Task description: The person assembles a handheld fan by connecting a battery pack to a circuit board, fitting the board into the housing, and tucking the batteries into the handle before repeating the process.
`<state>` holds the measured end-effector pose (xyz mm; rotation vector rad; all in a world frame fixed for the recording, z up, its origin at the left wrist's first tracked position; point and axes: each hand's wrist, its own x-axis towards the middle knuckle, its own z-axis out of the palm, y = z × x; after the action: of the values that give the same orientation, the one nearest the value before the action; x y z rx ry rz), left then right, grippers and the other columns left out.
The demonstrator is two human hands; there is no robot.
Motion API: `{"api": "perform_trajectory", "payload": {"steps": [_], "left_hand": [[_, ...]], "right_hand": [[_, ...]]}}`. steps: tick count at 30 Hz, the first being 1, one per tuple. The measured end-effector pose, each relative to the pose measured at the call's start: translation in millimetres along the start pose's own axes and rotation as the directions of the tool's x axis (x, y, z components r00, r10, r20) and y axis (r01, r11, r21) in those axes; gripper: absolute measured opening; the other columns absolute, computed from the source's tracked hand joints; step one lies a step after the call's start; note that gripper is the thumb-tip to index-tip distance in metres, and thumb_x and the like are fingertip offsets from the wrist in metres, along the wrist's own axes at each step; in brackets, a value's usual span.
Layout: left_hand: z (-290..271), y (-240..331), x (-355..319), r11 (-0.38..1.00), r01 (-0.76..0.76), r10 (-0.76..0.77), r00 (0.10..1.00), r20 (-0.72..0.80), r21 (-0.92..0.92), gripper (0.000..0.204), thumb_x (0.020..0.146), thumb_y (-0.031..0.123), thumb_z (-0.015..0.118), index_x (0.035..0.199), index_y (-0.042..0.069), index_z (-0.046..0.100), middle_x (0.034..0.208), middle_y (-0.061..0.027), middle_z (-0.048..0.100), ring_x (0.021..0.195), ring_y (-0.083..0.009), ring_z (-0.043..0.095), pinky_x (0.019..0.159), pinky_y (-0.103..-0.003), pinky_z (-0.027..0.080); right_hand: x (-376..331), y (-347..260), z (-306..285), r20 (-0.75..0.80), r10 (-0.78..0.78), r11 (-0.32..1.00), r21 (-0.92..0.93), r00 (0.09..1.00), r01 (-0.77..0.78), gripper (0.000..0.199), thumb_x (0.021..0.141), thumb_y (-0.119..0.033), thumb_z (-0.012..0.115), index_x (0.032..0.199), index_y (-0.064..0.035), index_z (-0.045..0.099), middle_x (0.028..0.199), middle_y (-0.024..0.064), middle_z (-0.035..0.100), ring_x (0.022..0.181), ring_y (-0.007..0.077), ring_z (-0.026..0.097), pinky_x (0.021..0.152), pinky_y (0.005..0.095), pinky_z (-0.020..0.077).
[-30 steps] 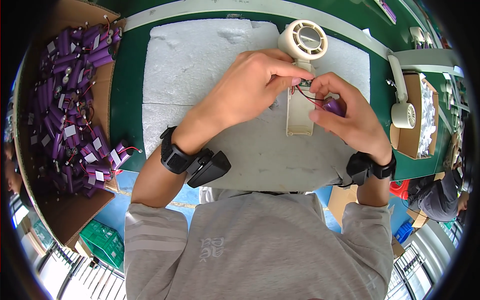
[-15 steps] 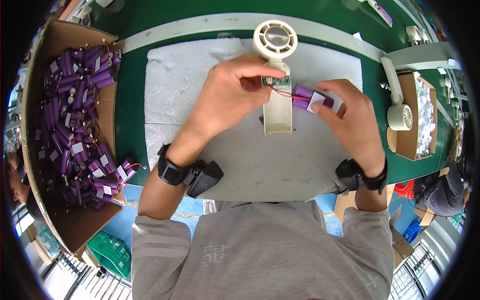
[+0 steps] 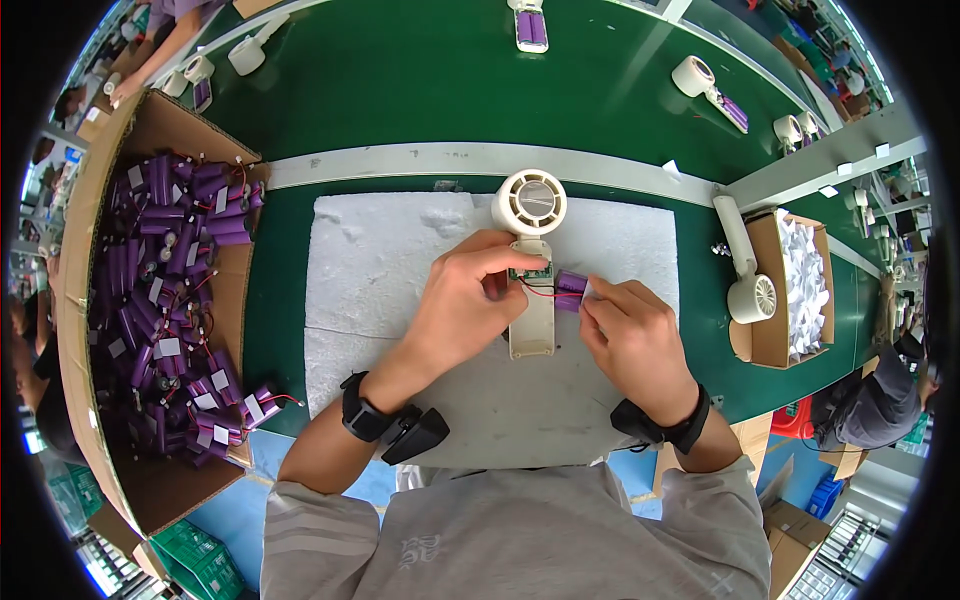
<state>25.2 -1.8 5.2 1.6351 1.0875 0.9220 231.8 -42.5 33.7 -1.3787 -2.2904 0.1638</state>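
A cream handheld fan [image 3: 532,330] lies on the white foam sheet, its round head away from me and its handle shell open towards me. A small green circuit board [image 3: 533,271] shows near the top of the handle. My left hand [image 3: 462,303] grips the handle there, index finger and thumb at the board. Thin red and black wires run from the board to a purple battery pack [image 3: 571,286] right of the handle. My right hand [image 3: 637,335] pinches the pack's right end by its white patch; its fingers partly cover the pack.
A deep cardboard box [image 3: 250,300] of purple battery packs stands at left. At right, another fan [image 3: 752,290] leans by a small box of white pieces [image 3: 803,285]. Beyond a pale rail [image 3: 400,163], several fans lie on the green surface [image 3: 400,90]. A person's arm [image 3: 170,50] reaches in far left.
My right hand has closed its fingers on the end of the battery pack. My left hand keeps its hold at the board. The view has shifted, showing more of the far green surface.
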Motion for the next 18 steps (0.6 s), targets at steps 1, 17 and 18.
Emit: {"api": "perform_trajectory", "payload": {"steps": [1, 17, 18], "left_hand": [[2, 0, 1, 1.0, -0.004, 0.004, 1.0, 0.0, -0.007, 0.034, 0.076, -0.008, 0.061, 0.105, 0.006, 0.071, 0.116, -0.0099, 0.062, 0.08, -0.0088, 0.059, 0.067, -0.021, 0.049], [12, -16, 8, 0.992, -0.029, 0.024, 0.999, -0.046, -0.127, 0.033, 0.075, -0.009, 0.059, 0.1, 0.006, 0.073, 0.108, -0.0073, 0.065, 0.07, -0.0067, 0.056, 0.062, -0.02, 0.046], [12, -16, 9, 0.991, -0.035, 0.028, 0.998, -0.052, -0.129, 0.033, 0.075, -0.01, 0.059, 0.1, 0.006, 0.073, 0.108, -0.0072, 0.065, 0.071, -0.0065, 0.056, 0.062, -0.02, 0.046]], "right_hand": [[0, 1, -1, 0.009, -0.005, 1.0, -0.027, 1.0, 0.006, 0.012, 0.071, -0.001, 0.074, 0.08, 0.001, 0.066, 0.098, 0.0129, 0.069, 0.076, 0.0286, 0.066, 0.066, 0.0359, 0.0548], [1, 17, -4, 0.073, -0.049, 0.998, -0.025, 0.996, 0.051, 0.011, 0.074, -0.002, 0.069, 0.081, 0.0039, 0.064, 0.09, 0.0132, 0.068, 0.072, 0.0287, 0.062, 0.066, 0.0374, 0.0533], [1, 17, -2, 0.073, -0.063, 0.998, -0.026, 0.995, 0.065, 0.01, 0.074, -0.002, 0.068, 0.081, 0.0038, 0.064, 0.089, 0.0131, 0.068, 0.071, 0.0289, 0.062, 0.066, 0.0377, 0.0531]]}}
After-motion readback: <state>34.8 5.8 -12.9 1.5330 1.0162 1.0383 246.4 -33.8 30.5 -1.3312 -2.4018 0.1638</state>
